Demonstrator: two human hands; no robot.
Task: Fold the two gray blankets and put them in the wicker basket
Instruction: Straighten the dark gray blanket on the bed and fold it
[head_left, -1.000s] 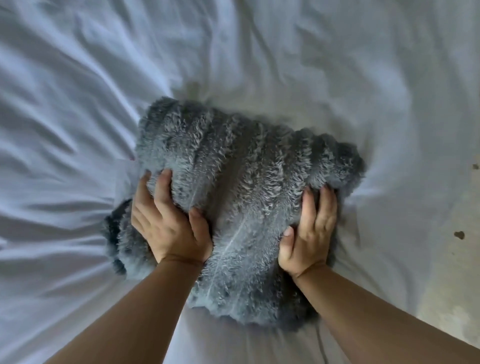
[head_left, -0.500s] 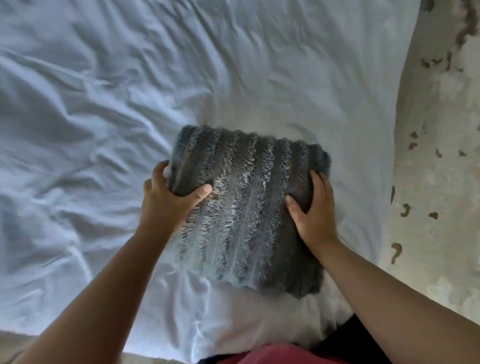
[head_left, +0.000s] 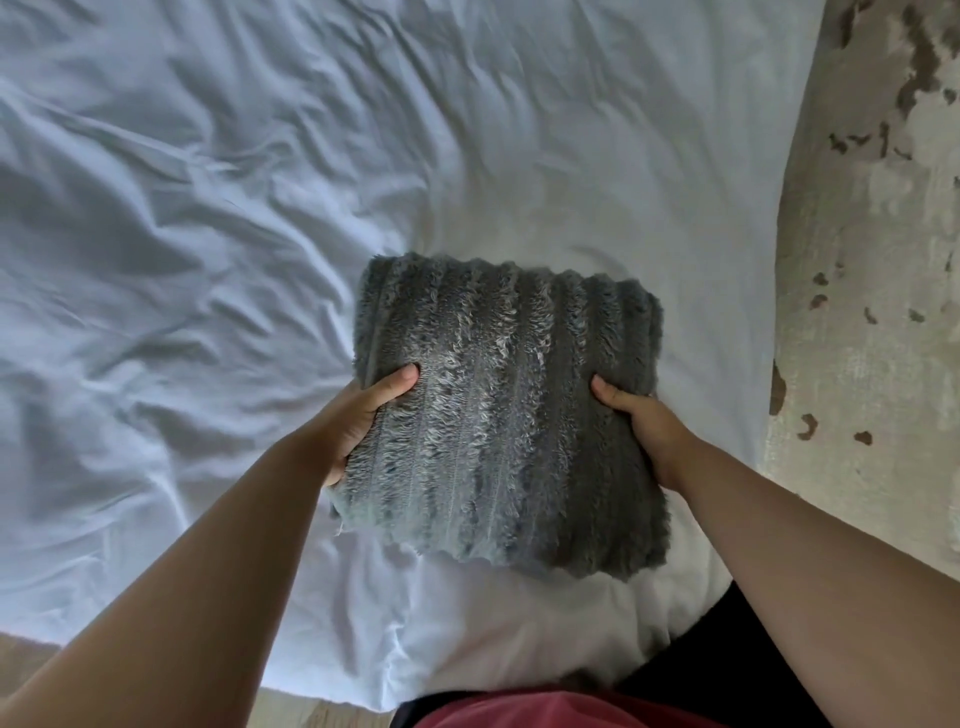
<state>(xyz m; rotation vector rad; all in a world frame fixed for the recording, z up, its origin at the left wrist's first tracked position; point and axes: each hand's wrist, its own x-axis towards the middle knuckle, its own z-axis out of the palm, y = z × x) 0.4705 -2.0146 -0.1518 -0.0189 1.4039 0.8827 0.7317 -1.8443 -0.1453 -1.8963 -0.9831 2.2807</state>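
Head view: folded gray blanket (head_left: 506, 415) sits over the white bedsheet (head_left: 208, 260), near its right edge. Left hand (head_left: 358, 421) and right hand (head_left: 641, 421) clamp its opposite sides, thumbs on top.

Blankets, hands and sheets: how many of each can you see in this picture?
Gray blankets: 1, a folded gray blanket
Hands: 2, the left hand and the right hand, each with a grip on one side of it
White bed sheets: 1, the white sheet
Total: 4
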